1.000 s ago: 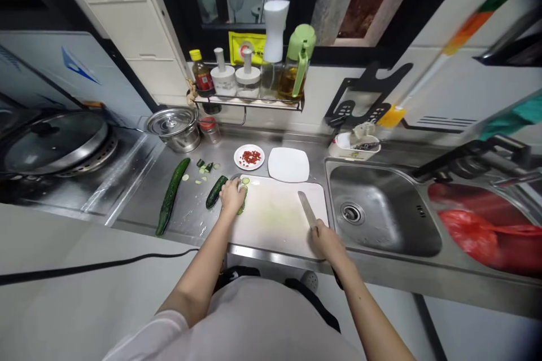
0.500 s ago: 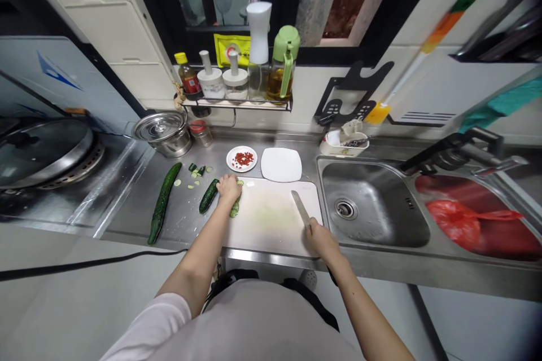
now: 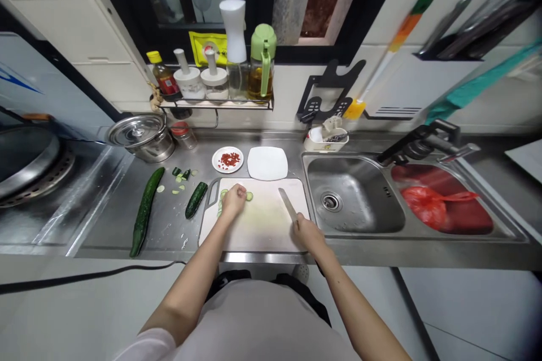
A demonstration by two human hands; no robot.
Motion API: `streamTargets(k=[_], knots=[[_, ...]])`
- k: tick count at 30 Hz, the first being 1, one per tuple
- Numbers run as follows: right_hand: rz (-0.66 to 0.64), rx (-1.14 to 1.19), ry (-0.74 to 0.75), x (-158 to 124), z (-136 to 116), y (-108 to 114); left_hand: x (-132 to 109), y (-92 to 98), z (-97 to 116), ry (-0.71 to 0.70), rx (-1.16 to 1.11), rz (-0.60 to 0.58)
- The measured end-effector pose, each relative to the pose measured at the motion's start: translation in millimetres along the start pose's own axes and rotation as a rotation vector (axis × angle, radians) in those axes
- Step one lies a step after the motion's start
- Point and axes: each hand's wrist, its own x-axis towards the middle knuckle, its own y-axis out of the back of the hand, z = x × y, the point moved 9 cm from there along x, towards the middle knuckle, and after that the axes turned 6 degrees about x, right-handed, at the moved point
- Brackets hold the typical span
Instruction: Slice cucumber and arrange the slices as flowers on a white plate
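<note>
My left hand (image 3: 233, 201) rests on the white cutting board (image 3: 262, 225), its fingers curled over pale green cucumber slices (image 3: 221, 201); one loose slice (image 3: 249, 196) lies just right of it. My right hand (image 3: 308, 234) grips the handle of a knife (image 3: 287, 206), whose blade lies on the board's right side pointing away from me. A cucumber half (image 3: 196, 199) lies on the counter just left of the board. Further left lies a whole cucumber (image 3: 145, 210).
Cucumber scraps (image 3: 180, 175) lie on the steel counter. Behind the board are a small plate of chopped red chili (image 3: 227, 159) and an empty white plate (image 3: 267, 163). A sink (image 3: 351, 197) is to the right, a lidded pot (image 3: 139, 135) and stove to the left.
The camera view has shifted right. My left hand has moved from the board's left edge a little inward with the cucumber slices. The right hand with the knife has hardly moved on the board.
</note>
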Motion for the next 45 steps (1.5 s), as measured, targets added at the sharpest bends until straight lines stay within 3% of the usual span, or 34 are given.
streamTargets(k=[3,6,10,22,45], knots=[[0.002,-0.005,0.002,0,1,-1,-9,-20.7,2,-0.015,0.0,-0.046],[0.012,-0.009,0.01,-1,0,1,-10,-29.7,2,-0.04,0.05,-0.032],[0.019,-0.038,0.028,-6,-3,5,-5,-26.7,1,-0.058,0.076,0.045],[-0.079,-0.1,0.249,-41,-54,-18,4,-29.5,-6,-0.043,0.038,0.027],[-0.121,-0.092,0.244,-39,-60,-31,6,-29.1,-6,-0.006,0.046,-0.009]])
